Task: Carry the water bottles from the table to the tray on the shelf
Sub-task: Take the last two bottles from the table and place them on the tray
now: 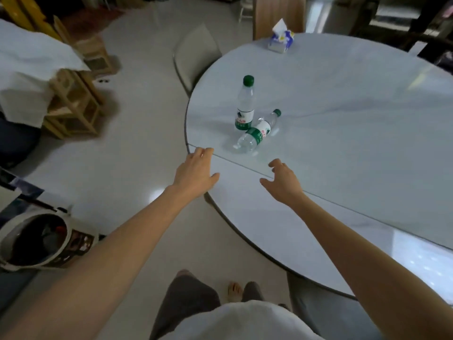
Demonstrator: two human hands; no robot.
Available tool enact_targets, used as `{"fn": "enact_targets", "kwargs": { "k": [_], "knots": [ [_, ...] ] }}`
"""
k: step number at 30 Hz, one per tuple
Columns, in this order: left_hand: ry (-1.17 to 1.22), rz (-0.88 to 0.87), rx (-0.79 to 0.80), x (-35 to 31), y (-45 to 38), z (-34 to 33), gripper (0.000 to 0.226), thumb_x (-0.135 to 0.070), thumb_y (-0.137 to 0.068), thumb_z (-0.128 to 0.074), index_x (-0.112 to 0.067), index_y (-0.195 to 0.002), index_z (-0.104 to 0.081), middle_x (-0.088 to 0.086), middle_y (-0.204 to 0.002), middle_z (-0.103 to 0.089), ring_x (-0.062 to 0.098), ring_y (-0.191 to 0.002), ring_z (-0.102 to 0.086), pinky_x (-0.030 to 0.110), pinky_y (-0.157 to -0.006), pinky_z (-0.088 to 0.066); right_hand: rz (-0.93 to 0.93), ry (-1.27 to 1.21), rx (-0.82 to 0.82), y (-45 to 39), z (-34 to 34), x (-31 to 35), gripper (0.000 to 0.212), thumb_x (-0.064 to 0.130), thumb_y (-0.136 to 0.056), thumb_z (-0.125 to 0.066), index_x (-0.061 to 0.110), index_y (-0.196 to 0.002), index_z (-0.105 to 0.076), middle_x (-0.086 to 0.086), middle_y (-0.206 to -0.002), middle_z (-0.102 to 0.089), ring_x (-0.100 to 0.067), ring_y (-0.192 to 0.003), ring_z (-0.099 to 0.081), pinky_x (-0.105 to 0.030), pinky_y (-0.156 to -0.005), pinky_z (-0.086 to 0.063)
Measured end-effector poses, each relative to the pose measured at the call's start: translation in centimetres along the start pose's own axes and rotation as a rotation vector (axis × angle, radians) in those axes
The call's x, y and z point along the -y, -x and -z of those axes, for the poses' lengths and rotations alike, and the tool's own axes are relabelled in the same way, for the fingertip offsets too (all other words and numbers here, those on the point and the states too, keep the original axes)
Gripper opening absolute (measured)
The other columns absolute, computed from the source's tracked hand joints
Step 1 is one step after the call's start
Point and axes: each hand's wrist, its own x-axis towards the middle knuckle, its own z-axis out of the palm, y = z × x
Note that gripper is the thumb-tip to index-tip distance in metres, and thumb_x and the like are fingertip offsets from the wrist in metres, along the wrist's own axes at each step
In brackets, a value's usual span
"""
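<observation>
Two clear water bottles with green caps and green labels are on the round white table near its left edge. One bottle stands upright. The other bottle lies on its side just right of it, cap pointing away. My left hand is stretched out over the table's near-left edge, fingers relaxed and holding nothing. My right hand hovers over the table a short way in front of the lying bottle, fingers loosely spread, holding nothing. Neither hand touches a bottle. No shelf tray is visible.
A tissue pack sits at the table's far side. A pale chair stands at the far left of the table. A wooden rack under a white cloth is at left, and a round bin on the floor near my left arm.
</observation>
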Motion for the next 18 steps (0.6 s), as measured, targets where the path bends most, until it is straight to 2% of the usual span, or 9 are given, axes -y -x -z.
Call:
{"fn": "enact_targets", "kwargs": {
  "k": [7,11,12,15,18],
  "knots": [
    [0.272,-0.184,0.019,2.0,-16.2,-0.6,0.082,-0.035,-0.09,-0.062,-0.014,-0.152,-0.013,0.008,-0.152,-0.021,0.027,-0.137,-0.031,0.041,-0.104,-0.037,-0.267,-0.287,-0.126,-12.1,-0.8,2.7,0.061,0.028,-0.089,-0.066,0.007,-0.138,-0.036,-0.015,-0.135,-0.051,-0.031,-0.118,-0.054,-0.039,-0.093,-0.045],
    [0.482,-0.246,0.088,3.0,-23.4,-1.4,0.084,-0.032,-0.087,-0.068,-0.012,-0.151,-0.016,0.008,-0.152,-0.024,0.02,-0.14,-0.029,0.025,-0.109,-0.027,-0.457,-0.449,-0.177,-16.6,-2.3,3.6,0.064,0.031,-0.088,-0.067,0.007,-0.138,-0.035,-0.017,-0.134,-0.052,-0.032,-0.121,-0.052,-0.044,-0.098,-0.045],
    [0.531,-0.246,0.117,3.3,-24.8,-1.6,0.085,-0.033,-0.086,-0.068,-0.013,-0.151,-0.017,0.006,-0.151,-0.025,0.019,-0.139,-0.03,0.025,-0.11,-0.027,-0.502,-0.479,-0.183,-17.5,-2.8,3.7,0.065,0.032,-0.088,-0.067,0.007,-0.138,-0.034,-0.017,-0.133,-0.052,-0.032,-0.121,-0.052,-0.043,-0.098,-0.045],
    [0.654,-0.23,0.211,3.8,-28.1,-2.7,0.089,-0.037,-0.083,-0.072,-0.02,-0.151,-0.018,0.0,-0.152,-0.027,0.012,-0.136,-0.034,0.036,-0.113,-0.033,-0.619,-0.598,-0.218,-19.8,-4.0,4.1,0.069,0.034,-0.088,-0.067,0.007,-0.14,-0.031,-0.017,-0.132,-0.052,-0.032,-0.119,-0.053,-0.041,-0.097,-0.045],
    [0.699,-0.249,0.309,3.6,-30.7,-3.9,0.09,-0.038,-0.079,-0.076,-0.026,-0.149,-0.021,-0.007,-0.151,-0.031,0.005,-0.131,-0.036,0.033,-0.109,-0.036,-0.694,-0.715,-0.254,-21.8,-4.8,4.5,0.073,0.035,-0.084,-0.072,0.007,-0.138,-0.031,-0.015,-0.122,-0.057,-0.026,-0.102,-0.057,-0.036,-0.085,-0.047]
  ]
}}
